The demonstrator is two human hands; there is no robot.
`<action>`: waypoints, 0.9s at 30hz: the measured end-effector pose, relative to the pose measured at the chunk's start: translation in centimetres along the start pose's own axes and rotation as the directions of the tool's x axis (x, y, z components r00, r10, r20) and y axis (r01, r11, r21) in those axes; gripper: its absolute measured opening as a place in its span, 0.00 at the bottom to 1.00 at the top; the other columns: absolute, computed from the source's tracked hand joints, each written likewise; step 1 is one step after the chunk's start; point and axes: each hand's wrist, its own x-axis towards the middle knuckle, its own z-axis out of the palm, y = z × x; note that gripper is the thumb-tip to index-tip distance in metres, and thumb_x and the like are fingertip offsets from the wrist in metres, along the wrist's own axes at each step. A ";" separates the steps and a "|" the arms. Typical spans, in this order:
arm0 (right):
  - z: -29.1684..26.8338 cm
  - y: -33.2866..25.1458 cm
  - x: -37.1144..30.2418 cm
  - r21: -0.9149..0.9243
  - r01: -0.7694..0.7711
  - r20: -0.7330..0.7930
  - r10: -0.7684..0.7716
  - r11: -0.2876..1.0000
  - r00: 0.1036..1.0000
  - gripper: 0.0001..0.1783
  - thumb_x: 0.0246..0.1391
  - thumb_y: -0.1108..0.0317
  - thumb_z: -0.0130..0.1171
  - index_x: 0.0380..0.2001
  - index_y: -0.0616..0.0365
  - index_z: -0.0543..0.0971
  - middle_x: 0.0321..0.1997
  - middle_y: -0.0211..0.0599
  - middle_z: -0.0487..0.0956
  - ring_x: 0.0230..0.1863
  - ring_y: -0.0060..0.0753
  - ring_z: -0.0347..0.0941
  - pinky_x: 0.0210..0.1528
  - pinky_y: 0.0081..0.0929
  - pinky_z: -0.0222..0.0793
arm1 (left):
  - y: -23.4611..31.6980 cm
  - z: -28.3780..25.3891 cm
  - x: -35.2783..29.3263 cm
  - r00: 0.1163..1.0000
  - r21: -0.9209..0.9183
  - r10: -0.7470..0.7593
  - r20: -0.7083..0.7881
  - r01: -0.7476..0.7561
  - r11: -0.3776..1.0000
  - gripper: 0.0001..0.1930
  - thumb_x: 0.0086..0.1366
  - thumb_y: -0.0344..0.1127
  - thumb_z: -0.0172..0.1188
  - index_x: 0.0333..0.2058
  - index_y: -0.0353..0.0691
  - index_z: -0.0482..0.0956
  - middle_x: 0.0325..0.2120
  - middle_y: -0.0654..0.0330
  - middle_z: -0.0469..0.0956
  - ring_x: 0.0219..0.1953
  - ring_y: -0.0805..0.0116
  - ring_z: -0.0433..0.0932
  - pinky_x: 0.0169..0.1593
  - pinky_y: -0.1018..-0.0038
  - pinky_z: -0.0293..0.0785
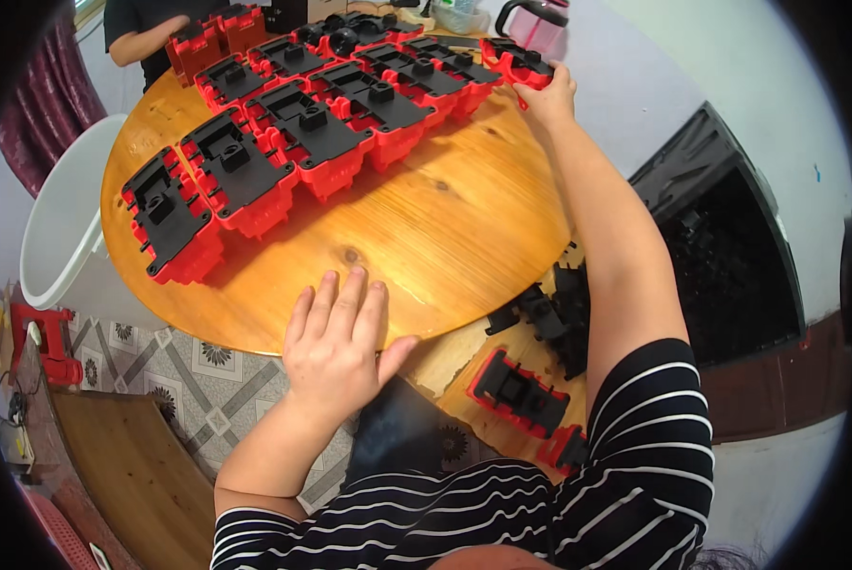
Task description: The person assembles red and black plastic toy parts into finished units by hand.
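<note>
My left hand lies flat on the near edge of the round wooden table, fingers stretched out, holding nothing. At the far right of the table, my right hand grips a red and black plastic housing by its near side. Part of my grip is hidden behind the fingers. To the left of that piece stand several similar red housings with black tops, packed in slanting rows; one in the nearest row sits close beside its neighbours.
Across the table another person touches red housings. A pink-tinted jug stands at the far right. Lower right, a small wooden surface holds another housing and loose black parts. A black bin of parts and a white tub flank the table.
</note>
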 end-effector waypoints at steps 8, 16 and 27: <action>5.2 1.1 2.2 0.402 0.083 0.248 -0.195 0.912 0.949 0.56 0.34 0.64 0.75 0.66 0.63 0.56 0.61 0.54 0.70 0.62 0.45 0.68 0.65 0.35 0.63 | -0.2 -0.5 0.3 0.999 0.021 -0.016 0.052 0.015 1.000 0.29 0.61 0.63 0.56 0.46 0.43 0.82 0.49 0.53 0.79 0.52 0.51 0.77 0.57 0.56 0.68; 1.7 2.1 -0.9 0.102 0.329 0.097 -0.339 0.939 0.936 0.64 0.35 0.67 0.75 0.72 0.55 0.46 0.61 0.52 0.71 0.63 0.45 0.68 0.65 0.34 0.64 | 0.9 -0.3 -0.2 0.995 -0.016 0.027 0.092 -0.025 1.000 0.29 0.60 0.62 0.58 0.48 0.44 0.81 0.50 0.53 0.79 0.53 0.51 0.76 0.58 0.56 0.67; -37.8 0.2 -24.5 -0.068 -0.255 0.834 0.196 0.964 0.516 0.53 0.40 0.65 0.72 0.69 0.55 0.57 0.66 0.53 0.66 0.66 0.49 0.64 0.66 0.37 0.62 | 10.1 3.2 -10.4 0.987 -0.849 0.018 0.162 0.130 0.512 0.41 0.53 0.30 0.72 0.63 0.37 0.61 0.59 0.45 0.65 0.59 0.51 0.70 0.59 0.60 0.71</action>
